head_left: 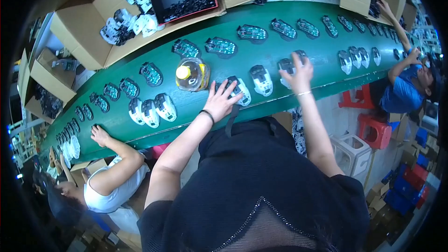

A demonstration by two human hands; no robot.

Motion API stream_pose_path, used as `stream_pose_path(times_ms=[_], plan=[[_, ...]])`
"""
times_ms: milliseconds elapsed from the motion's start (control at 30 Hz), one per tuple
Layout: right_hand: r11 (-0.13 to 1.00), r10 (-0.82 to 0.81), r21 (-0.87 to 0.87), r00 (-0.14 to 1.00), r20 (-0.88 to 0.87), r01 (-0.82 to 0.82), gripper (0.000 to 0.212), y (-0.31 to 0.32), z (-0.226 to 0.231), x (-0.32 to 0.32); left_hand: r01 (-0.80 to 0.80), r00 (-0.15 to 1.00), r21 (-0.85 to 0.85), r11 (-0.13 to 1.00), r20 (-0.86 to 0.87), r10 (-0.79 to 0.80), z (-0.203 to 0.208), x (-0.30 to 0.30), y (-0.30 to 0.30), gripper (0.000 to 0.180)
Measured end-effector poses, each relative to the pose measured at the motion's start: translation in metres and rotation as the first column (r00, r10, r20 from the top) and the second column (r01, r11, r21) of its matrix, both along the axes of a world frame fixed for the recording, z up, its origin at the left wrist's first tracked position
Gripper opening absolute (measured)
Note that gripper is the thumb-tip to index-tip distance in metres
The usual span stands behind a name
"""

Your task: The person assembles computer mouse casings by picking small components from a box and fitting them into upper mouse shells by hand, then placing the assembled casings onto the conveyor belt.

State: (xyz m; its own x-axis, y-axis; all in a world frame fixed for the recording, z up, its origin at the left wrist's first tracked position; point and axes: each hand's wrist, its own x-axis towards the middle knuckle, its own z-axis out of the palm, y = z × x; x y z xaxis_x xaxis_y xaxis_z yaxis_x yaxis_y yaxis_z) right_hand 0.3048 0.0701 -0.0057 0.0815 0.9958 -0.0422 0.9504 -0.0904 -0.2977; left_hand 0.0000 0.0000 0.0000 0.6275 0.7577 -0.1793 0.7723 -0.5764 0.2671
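My left hand [220, 101] lies with spread fingers over a white-and-black computer mouse [242, 94] near the belt's front edge; its palm hides part of the mouse. Just right of it stands another mouse [261, 81] that neither hand touches. Farther right, my right hand [301, 75] reaches over two mice, its thumb and fingers apart beside the nearer mouse [286, 67]. Whether the fingertips touch that mouse I cannot tell. A clear bottle with a yellow cap [184, 72] stands left of my left hand.
Mouse bases with green circuit boards [252, 32] line the far side of the green conveyor belt [280, 10]. Finished-looking mice [151, 112] stand in groups along the near side. Cardboard boxes [77, 32] hold parts behind. Co-workers [114, 177] sit at both sides; red stools [373, 130] stand right.
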Motion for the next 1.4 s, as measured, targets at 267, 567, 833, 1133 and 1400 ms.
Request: stream_pose_path(times_ms=[267,567,833,1133,1400], plan=[[0.989,-0.144,-0.052,0.979,-0.146,0.137,0.062,0.009,-0.032,0.049,-0.064,0.997,0.021,0.998,0.047,0.063,-0.005,0.012,0.003,0.067],[0.972,-0.229,0.005,0.946,-0.23,0.236,0.066,0.022,-0.056,0.085,-0.149,0.989,0.168,0.974,0.014,0.149,0.0,-0.018,-0.023,0.07],[0.902,-0.015,0.36,0.851,-0.524,0.238,0.053,0.023,0.039,0.014,-0.461,0.704,-0.135,0.877,0.547,0.454,0.037,-0.068,-0.049,0.04],[0.81,0.377,0.201,0.226,-0.898,-0.551,0.023,0.03,0.176,-0.237,0.232,-0.639,-0.692,0.683,0.421,0.643,0.138,-0.072,-0.026,0.05],[0.557,0.789,0.361,0.612,0.048,-0.748,0.027,0.231,0.089,-0.304,0.435,-0.731,-0.677,0.594,0.119,0.672,0.126,-0.132,-0.071,0.051]])
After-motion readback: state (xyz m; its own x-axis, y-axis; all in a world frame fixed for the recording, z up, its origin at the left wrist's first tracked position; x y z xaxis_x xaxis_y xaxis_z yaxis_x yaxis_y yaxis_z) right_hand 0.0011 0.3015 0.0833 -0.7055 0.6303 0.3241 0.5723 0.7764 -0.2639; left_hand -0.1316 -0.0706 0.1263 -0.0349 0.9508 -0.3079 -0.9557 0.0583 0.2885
